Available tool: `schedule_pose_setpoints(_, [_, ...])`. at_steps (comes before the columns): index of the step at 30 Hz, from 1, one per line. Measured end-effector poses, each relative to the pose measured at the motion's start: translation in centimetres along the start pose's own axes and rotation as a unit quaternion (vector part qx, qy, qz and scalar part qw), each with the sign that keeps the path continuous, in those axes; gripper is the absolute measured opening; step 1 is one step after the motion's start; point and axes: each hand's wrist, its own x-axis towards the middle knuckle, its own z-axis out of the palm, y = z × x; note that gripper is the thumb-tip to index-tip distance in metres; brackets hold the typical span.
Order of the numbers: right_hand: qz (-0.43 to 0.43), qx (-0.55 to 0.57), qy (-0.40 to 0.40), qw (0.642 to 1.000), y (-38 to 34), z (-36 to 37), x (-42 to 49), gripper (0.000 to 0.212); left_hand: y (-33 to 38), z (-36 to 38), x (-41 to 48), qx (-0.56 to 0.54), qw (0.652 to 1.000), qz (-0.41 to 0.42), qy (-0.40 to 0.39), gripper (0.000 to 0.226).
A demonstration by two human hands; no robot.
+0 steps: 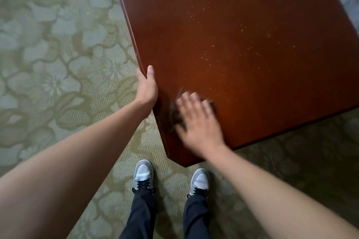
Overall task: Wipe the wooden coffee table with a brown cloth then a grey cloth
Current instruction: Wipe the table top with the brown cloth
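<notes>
Head view: a reddish-brown wooden counter (252, 25) fills the upper right of the frame, its near left corner cut at an angle.

The left grip (147, 85), a bare hand, clasps the left edge of the counter just beyond that cut corner. The thumb lies on the top surface. The fingers pass over the edge and cannot be seen past it.

The right grip (198, 120), also a bare hand, lies flat on the top surface near the near left corner, fingers straight and spread, not clenched. This hand is blurred.

The brown cloth (174, 112) lies under the right grip, pressed against the counter. Only dark, blurred folds show at the thumb side and past the fingertips, so its outline cannot be made out.

Pale specks (213, 44) are scattered over the middle of the counter, well apart from both hands.

The counter stands on a green carpet (58, 44) with a floral pattern. Two grey-and-white shoes (142, 174) and dark trousers (141, 211) show at the near edge of the frame, toes pointing at the cut corner.
</notes>
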Motion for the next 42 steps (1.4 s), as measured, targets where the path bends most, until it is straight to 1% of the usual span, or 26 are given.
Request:
schedule_pose_setpoints(2, [0.119, -0.004, 0.001, 0.993, 5.1, -1.5, 2.4, 0.082, 0.9, 0.1, 0.3, -0.048, 0.999, -0.02, -0.001, 0.07])
schedule_pose_setpoints(4, [0.222, 0.009, -0.035, 0.974, 9.1, -3.7, 3.9, 0.082, 1.3, 0.0, 1.0, -0.051, 0.998, -0.04, 0.004, 0.072])
schedule_pose_setpoints(5, [0.253, 0.017, -0.049, 0.966, 10.2, -4.3, 4.3, 0.082, 1.1, -0.4, 1.5, -0.065, 0.996, -0.054, -0.006, 0.079])
schedule_pose_setpoints(6, [0.27, 0.019, -0.052, 0.961, 10.3, -4.6, 4.6, 0.083, 0.6, -0.9, 2.2, -0.087, 0.994, -0.067, -0.029, 0.09])
schedule_pose_setpoints(7, [0.269, 0.016, -0.049, 0.962, 9.6, -4.5, 4.7, 0.083, 0.1, -1.4, 2.8, -0.12, 0.988, -0.072, -0.061, 0.1])
schedule_pose_setpoints(8, [0.247, 0.009, -0.045, 0.968, 8.0, -4.2, 4.5, 0.082, -0.4, -1.8, 3.2, -0.149, 0.982, -0.071, -0.095, 0.1])
schedule_pose_setpoints(9, [0.207, 0.005, -0.043, 0.977, 5.8, -3.7, 4.1, 0.082, -0.5, -2.2, 3.3, -0.161, 0.978, -0.071, -0.116, 0.093])
schedule_pose_setpoints(11, [0.109, 0.014, -0.033, 0.993, 0.6, -2.7, 3.6, 0.082, 0.2, -2.9, 3.2, -0.169, 0.973, -0.09, -0.132, 0.088])
schedule_pose_setpoints(12, [0.078, 0.023, -0.023, 0.996, -1.8, -2.3, 3.6, 0.082, 0.4, -3.1, 3.2, -0.168, 0.971, -0.1, -0.138, 0.087])
schedule_pose_setpoints(13, [0.068, 0.032, -0.013, 0.997, -4.0, -2.0, 3.9, 0.081, 0.5, -3.3, 3.6, -0.167, 0.97, -0.107, -0.142, 0.087])
schedule_pose_setpoints(15, [0.09, 0.045, -0.003, 0.995, -6.7, -1.6, 5.0, 0.08, 1.2, -3.6, 3.8, -0.173, 0.967, -0.112, -0.151, 0.088])
schedule_pose_setpoints(18, [0.096, 0.032, 0.004, 0.995, -8.4, -1.7, 7.6, 0.077, 2.0, -4.1, 4.5, -0.192, 0.964, -0.115, -0.146, 0.088])
schedule_pose_setpoints(22, [0.11, 0.029, 0.005, 0.994, -8.6, -2.8, 12.6, 0.075, 2.9, -5.2, 5.1, -0.2, 0.962, -0.127, -0.134, 0.086])
schedule_pose_setpoints(27, [0.138, 0.041, 0.006, 0.99, -7.9, -4.9, 18.3, 0.08, 2.4, -6.0, 6.5, -0.2, 0.964, -0.113, -0.136, 0.082])
schedule_pose_setpoints(29, [0.142, 0.042, 0.013, 0.989, -7.7, -4.8, 17.8, 0.081, 2.3, -5.9, 6.4, -0.197, 0.965, -0.109, -0.132, 0.078])
schedule_pose_setpoints(31, [0.144, 0.045, 0.024, 0.988, -7.4, -4.4, 15.2, 0.082, 2.4, -5.2, 6.1, -0.183, 0.972, -0.094, -0.116, 0.072])
schedule_pose_setpoints(32, [0.147, 0.049, 0.028, 0.987, -7.0, -4.0, 13.3, 0.082, 2.6, -4.8, 5.8, -0.181, 0.974, -0.088, -0.109, 0.072])
schedule_pose_setpoints(33, [0.157, 0.053, 0.025, 0.986, -6.4, -3.6, 11.0, 0.082, 2.7, -4.4, 5.4, -0.183, 0.974, -0.082, -0.103, 0.076])
schedule_pose_setpoints(35, [0.215, 0.055, 0.013, 0.975, -4.2, -2.6, 6.1, 0.081, 3.1, -2.9, 4.6, -0.178, 0.978, -0.087, -0.067, 0.096])
schedule_pose_setpoints(36, [0.263, 0.06, 0.007, 0.963, -2.8, -2.2, 3.8, 0.081, 3.3, -1.9, 4.3, -0.166, 0.981, -0.092, -0.038, 0.095])
schedule_pose_setpoints(37, [0.313, 0.067, 0.008, 0.947, -1.3, -2.1, 2.1, 0.081, 3.5, -1.1, 4.0, -0.133, 0.987, -0.092, -0.002, 0.086])
schedule_pose_setpoints(38, [0.36, 0.076, 0.009, 0.93, 0.4, -2.1, 1.2, 0.082, 3.7, -0.4, 3.6, -0.081, 0.992, -0.09, 0.034, 0.078])
schedule_pose_setpoints(39, [0.401, 0.09, -0.001, 0.912, 1.8, -2.3, 1.0, 0.082, 3.9, 0.1, 3.0, -0.026, 0.994, -0.083, 0.064, 0.075])
schedule_pose_setpoints(41, [0.471, 0.124, -0.026, 0.873, 3.9, -3.0, 2.1, 0.078, 3.4, 0.7, 2.5, 0.052, 0.993, -0.061, 0.085, 0.078])
schedule_pose_setpoints(42, [0.486, 0.128, -0.033, 0.864, 4.4, -3.4, 3.1, 0.077, 3.2, 1.0, 2.5, 0.078, 0.991, -0.047, 0.093, 0.08])
